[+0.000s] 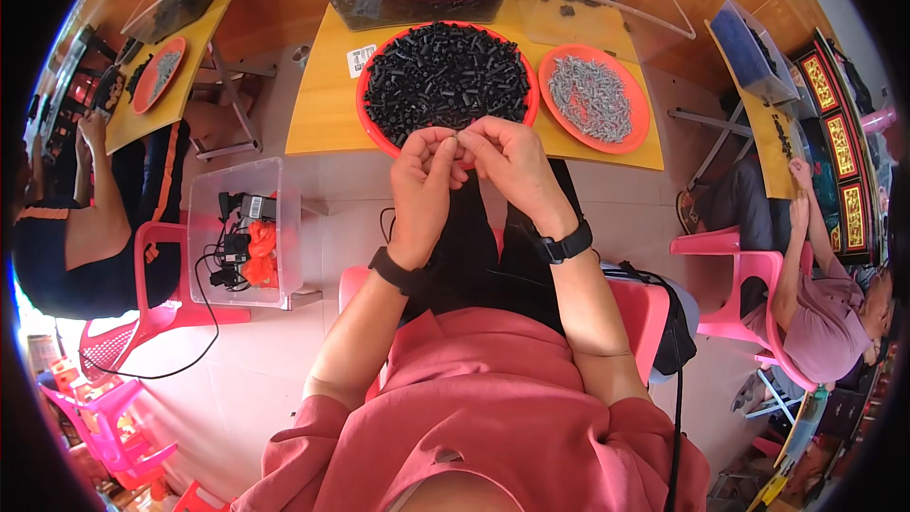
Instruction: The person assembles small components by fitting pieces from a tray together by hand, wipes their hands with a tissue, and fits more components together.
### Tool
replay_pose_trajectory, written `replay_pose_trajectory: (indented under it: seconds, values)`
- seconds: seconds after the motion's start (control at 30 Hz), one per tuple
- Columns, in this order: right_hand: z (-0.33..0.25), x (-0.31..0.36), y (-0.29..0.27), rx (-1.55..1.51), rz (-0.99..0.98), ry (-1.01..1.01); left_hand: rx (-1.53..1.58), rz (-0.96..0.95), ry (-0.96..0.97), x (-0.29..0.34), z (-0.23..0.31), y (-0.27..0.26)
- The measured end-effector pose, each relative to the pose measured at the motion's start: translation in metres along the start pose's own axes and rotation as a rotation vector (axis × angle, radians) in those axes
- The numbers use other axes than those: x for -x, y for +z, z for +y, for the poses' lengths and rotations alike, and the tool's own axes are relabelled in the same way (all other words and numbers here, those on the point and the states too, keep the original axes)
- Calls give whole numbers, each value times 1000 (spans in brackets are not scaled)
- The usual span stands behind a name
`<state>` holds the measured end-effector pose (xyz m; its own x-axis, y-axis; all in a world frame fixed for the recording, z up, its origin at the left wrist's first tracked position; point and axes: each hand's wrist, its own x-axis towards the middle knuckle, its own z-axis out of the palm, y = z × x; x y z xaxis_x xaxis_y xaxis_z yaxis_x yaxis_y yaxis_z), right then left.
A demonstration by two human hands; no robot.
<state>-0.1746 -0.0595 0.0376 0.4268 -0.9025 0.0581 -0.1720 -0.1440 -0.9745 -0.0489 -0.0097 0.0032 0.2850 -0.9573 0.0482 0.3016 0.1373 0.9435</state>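
My left hand [422, 185] and my right hand [517, 169] meet at the near rim of a red round basin [364, 109]. Fingers of both are closed in a pinch, tips touching. Whatever small piece lies between them is mostly hidden and too small to name. Heaped in the basin are short black tubular plastic pieces [445, 76]. To the right of it, an orange-red plate [614, 145] holds a pile of small silver screw-like pieces [588, 95]. Both vessels rest on a yellow table [318, 123].
Clear plastic bins [417, 11] of black pieces stand at the table's back. Left on the floor is a clear box [199, 256] with cables and an orange bag. People sit at yellow tables on the left [194, 76] and right [758, 133], on pink chairs [725, 322].
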Motion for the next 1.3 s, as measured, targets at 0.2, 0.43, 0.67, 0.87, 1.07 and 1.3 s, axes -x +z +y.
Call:
replay_pose_trajectory:
  seconds: [0.2,0.43,0.67,0.87,1.07,1.3]
  values:
    - [-5,5,8,114,104,-101,-54,17,37,0,-6,-2]
    - [2,3,17,0,152,-122,-13,55,4,0,-4,-2]
    - [6,-2,18,113,231,-310,33,10,-71,-1,0,-4]
    - [3,0,11,268,261,-331,42,47,-68,1,1,-1]
    - [-5,8,14,148,106,-132,-55,53,92,3,-1,0]
    - [6,9,13,420,130,-460,-57,67,51,5,-4,1]
